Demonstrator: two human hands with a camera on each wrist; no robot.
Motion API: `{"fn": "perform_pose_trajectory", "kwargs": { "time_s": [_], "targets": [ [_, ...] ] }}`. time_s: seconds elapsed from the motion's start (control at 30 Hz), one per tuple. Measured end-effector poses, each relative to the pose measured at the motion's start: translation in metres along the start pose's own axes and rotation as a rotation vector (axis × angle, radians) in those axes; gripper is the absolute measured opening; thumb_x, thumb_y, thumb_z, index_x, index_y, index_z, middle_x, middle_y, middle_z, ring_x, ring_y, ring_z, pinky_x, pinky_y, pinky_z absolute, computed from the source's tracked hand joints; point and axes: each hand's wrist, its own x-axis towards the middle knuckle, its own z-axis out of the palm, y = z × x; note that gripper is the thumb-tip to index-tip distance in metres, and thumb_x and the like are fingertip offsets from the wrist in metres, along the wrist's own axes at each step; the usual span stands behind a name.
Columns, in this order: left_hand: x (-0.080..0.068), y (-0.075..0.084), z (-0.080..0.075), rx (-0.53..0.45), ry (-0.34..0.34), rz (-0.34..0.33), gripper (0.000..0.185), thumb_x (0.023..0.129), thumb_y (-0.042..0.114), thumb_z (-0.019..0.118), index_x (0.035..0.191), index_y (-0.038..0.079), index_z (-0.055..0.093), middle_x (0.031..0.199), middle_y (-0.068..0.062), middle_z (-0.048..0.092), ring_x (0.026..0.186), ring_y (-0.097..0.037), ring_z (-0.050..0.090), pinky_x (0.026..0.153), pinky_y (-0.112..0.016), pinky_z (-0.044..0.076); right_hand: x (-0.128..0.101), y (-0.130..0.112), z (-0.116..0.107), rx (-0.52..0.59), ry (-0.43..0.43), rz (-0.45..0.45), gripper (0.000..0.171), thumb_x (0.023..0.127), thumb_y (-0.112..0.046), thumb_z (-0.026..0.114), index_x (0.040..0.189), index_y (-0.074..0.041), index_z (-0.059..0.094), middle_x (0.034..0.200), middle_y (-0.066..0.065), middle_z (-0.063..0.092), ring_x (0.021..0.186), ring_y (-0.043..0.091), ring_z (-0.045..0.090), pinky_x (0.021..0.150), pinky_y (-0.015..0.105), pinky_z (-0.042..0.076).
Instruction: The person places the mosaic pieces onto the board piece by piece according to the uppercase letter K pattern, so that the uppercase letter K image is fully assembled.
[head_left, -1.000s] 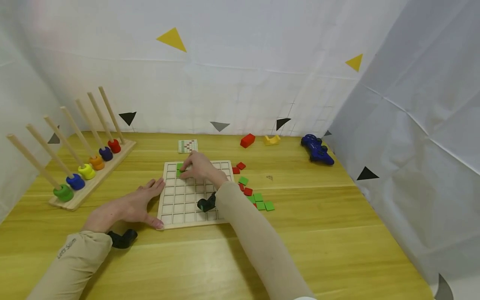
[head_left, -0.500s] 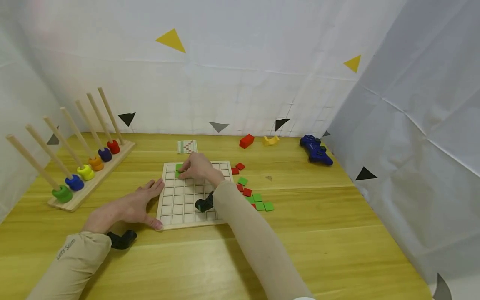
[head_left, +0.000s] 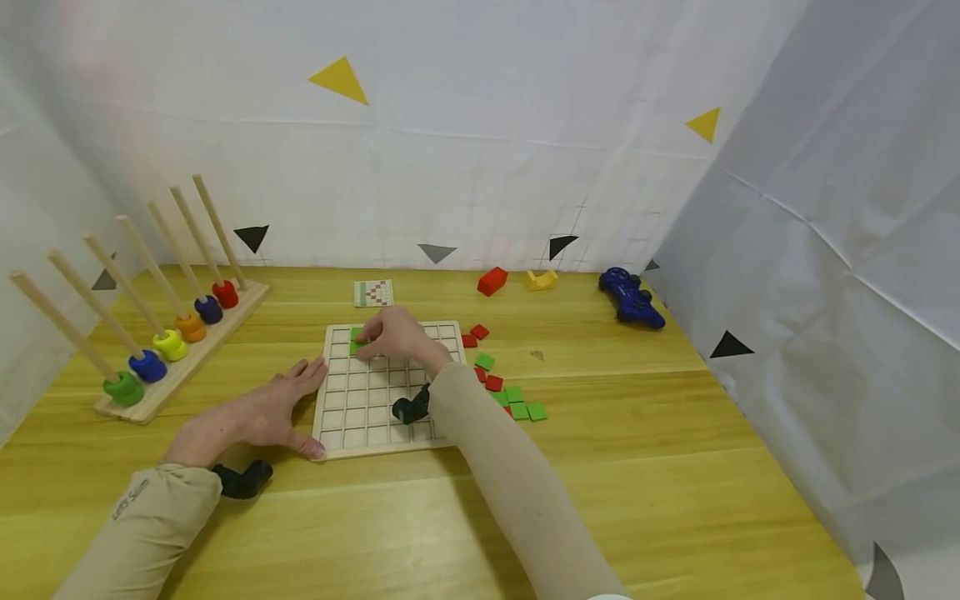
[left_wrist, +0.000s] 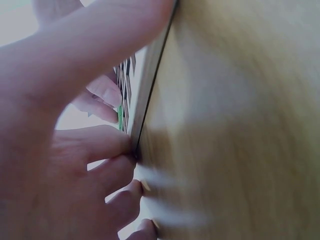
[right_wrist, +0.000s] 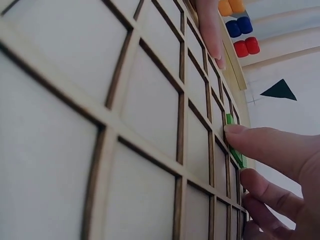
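Note:
A pale wooden grid board (head_left: pixel 356 417) lies flat on the table in the head view. Along its left edge rests my left hand (head_left: pixel 266 412), fingers spread, the thumb at the near left corner. My right hand (head_left: pixel 401 333) reaches over the board's far left part. Its thumb and index finger pinch a green square tile (right_wrist: pixel 229 119) at the grid, as the right wrist view shows. Green also shows at the fingertips (left_wrist: pixel 111 115) in the left wrist view. Part of the board is hidden under the right hand and forearm.
Loose red and green tiles (head_left: pixel 513 394) lie right of the board. A small pattern card (head_left: pixel 373 293) sits behind it. On the left stands a peg rack (head_left: pixel 180 358) with coloured rings. Farther back are a red block (head_left: pixel 492 282), a yellow arch (head_left: pixel 542 281) and a blue game controller (head_left: pixel 632 298).

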Motion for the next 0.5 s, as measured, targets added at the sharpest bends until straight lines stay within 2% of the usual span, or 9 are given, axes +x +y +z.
{"fn": "perform_pose_trajectory", "kwargs": {
  "time_s": [0.27,0.4,0.5],
  "targets": [
    [-0.0018,-0.0001,-0.0006,-0.011,0.008,0.001,0.131,0.068,0.059,0.084,0.157,-0.005,0.013,0.165,-0.027,0.003,0.148,-0.055,0.001,0.113,-0.074,0.010,0.0012,-0.0006,0.0005,-0.007,-0.018,-0.003,0.023,0.088,-0.025,0.079,0.110,-0.017,0.077,0.098,-0.004,0.069,0.088,0.009,0.060,0.073,0.023,0.051],
    [-0.0025,0.0005,-0.0006,-0.007,0.008,-0.001,0.131,0.068,0.060,0.084,0.157,-0.005,0.013,0.165,-0.027,0.004,0.148,-0.054,0.001,0.113,-0.074,0.009,-0.0009,-0.0023,-0.0006,-0.034,-0.028,0.007,0.027,0.088,-0.026,0.078,0.112,-0.015,0.074,0.105,-0.002,0.069,0.094,0.011,0.062,0.078,0.024,0.053],
    [-0.0020,0.0013,-0.0002,-0.007,0.005,-0.002,0.131,0.068,0.060,0.084,0.158,-0.004,0.013,0.165,-0.026,0.003,0.148,-0.054,0.000,0.114,-0.073,0.009,-0.0050,-0.0049,-0.0067,-0.074,-0.046,0.014,0.033,0.091,-0.027,0.075,0.120,-0.013,0.070,0.116,0.001,0.068,0.105,0.014,0.062,0.086,0.027,0.053]
  ]
}}
